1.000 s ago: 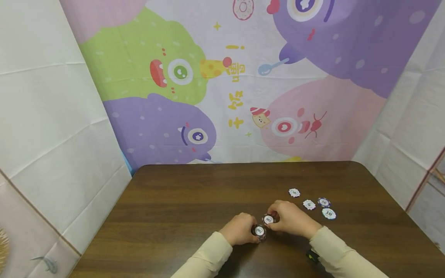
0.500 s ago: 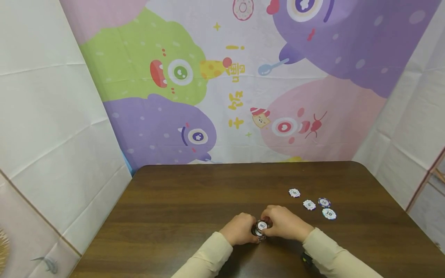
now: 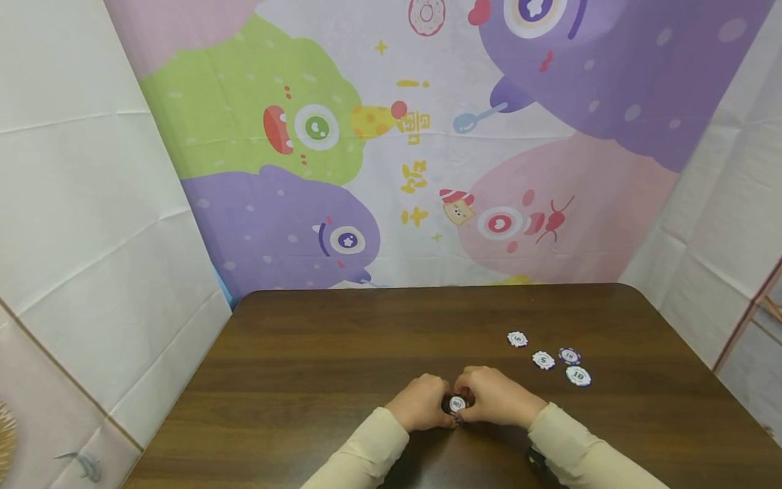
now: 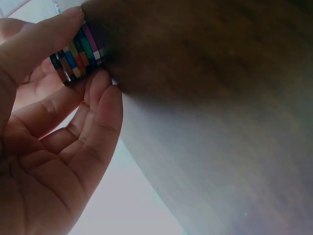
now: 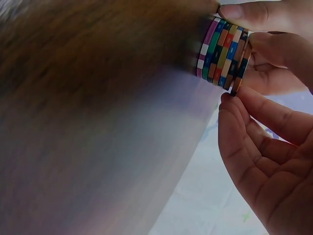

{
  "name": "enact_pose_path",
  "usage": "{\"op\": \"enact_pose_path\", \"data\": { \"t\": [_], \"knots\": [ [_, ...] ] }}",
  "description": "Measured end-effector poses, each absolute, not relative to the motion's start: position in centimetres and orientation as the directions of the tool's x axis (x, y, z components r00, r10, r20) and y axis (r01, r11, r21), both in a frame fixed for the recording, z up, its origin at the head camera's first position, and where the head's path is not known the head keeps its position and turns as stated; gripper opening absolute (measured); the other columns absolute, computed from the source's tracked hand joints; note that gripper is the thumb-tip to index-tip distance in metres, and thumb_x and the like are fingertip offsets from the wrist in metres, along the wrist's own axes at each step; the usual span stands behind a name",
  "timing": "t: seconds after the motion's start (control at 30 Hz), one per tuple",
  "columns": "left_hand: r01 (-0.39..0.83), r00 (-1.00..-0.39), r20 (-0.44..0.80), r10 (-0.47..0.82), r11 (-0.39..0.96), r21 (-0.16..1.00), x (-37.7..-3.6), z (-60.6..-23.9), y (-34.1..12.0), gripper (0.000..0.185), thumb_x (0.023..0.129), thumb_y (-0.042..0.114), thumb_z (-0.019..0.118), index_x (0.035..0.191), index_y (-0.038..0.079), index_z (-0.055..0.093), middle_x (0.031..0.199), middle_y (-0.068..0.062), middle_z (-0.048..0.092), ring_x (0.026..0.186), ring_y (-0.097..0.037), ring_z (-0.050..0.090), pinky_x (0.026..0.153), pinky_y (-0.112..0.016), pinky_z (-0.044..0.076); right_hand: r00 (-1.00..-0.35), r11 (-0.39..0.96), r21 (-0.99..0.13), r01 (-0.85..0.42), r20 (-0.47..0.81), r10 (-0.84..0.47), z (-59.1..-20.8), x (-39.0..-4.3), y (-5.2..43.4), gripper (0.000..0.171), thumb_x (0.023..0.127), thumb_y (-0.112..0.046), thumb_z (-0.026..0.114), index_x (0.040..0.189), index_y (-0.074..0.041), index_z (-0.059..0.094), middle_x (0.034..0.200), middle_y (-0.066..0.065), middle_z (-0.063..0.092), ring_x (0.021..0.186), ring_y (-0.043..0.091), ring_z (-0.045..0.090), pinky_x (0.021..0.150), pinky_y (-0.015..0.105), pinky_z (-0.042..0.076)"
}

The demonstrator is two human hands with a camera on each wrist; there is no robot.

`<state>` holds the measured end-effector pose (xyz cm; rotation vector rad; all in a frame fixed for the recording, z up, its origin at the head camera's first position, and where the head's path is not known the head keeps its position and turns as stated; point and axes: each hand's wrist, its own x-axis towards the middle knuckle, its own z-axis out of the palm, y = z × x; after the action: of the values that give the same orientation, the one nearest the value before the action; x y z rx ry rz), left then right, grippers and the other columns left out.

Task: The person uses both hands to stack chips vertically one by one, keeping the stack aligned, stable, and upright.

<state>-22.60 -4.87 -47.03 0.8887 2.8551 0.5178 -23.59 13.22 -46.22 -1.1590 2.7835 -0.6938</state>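
Note:
A stack of poker chips (image 3: 456, 405) stands on the brown table (image 3: 342, 346) near its front edge, its striped edges in several colours. My left hand (image 3: 423, 402) grips the stack (image 4: 78, 53) from the left, thumb and fingers curled round its sides. From the right, my right hand (image 3: 492, 396) holds the same stack (image 5: 224, 53), fingertips on the top chip's rim. Only the white face of the top chip shows between the hands in the head view.
Several loose chips lie right of the hands: two white ones (image 3: 517, 339) (image 3: 543, 360), a blue one (image 3: 569, 356) and a pale "10" chip (image 3: 578, 375). A cartoon backdrop (image 3: 421, 142) hangs behind the table's far edge. White sheets cover both side walls.
My right hand carried a chip left and down and set it on the stack held by my left hand. Both hands now close round the one stack.

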Motion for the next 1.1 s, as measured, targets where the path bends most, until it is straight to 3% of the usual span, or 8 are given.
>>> {"op": "enact_pose_path", "data": {
  "t": [0.37, 0.67, 1.1],
  "knots": [
    [0.519, -0.832, -0.014, 0.555, 0.786, 0.337, -22.5, -46.9, -4.9, 0.025, 0.068, 0.025, 0.088, 0.082, 0.014, 0.07, 0.074, 0.008, 0.064, 0.063, -0.001, 0.049, 0.058, -0.018, 0.042, -0.703, 0.606, -0.421, -0.675, 0.116, -0.702, -46.1, -23.6, 13.1, 0.018, 0.074, -0.016, 0.077, 0.091, -0.01, 0.072, 0.081, -0.007, 0.058, 0.07, 0.0, 0.044, 0.062, 0.02, 0.041],
    [0.516, -0.833, -0.012, 0.553, 0.784, 0.346, -22.5, -47.0, -4.8, 0.026, 0.067, 0.024, 0.089, 0.083, 0.014, 0.071, 0.075, 0.008, 0.065, 0.063, -0.001, 0.05, 0.059, -0.019, 0.043, -0.716, 0.616, -0.427, -0.662, 0.118, -0.688, -46.1, -23.5, 13.2, 0.022, 0.074, -0.018, 0.078, 0.093, -0.009, 0.072, 0.084, -0.005, 0.061, 0.073, 0.003, 0.05, 0.065, 0.02, 0.044],
    [0.52, -0.828, -0.016, 0.56, 0.779, 0.349, -22.6, -47.0, -4.9, 0.026, 0.069, 0.023, 0.087, 0.078, 0.011, 0.066, 0.07, 0.007, 0.06, 0.058, -0.003, 0.047, 0.055, -0.019, 0.04, -0.762, 0.665, -0.391, -0.636, 0.185, -0.62, -45.9, -23.7, 14.6, 0.02, 0.084, -0.023, 0.075, 0.095, -0.008, 0.071, 0.089, -0.003, 0.064, 0.078, 0.009, 0.058, 0.068, 0.025, 0.049]
  ]
}}
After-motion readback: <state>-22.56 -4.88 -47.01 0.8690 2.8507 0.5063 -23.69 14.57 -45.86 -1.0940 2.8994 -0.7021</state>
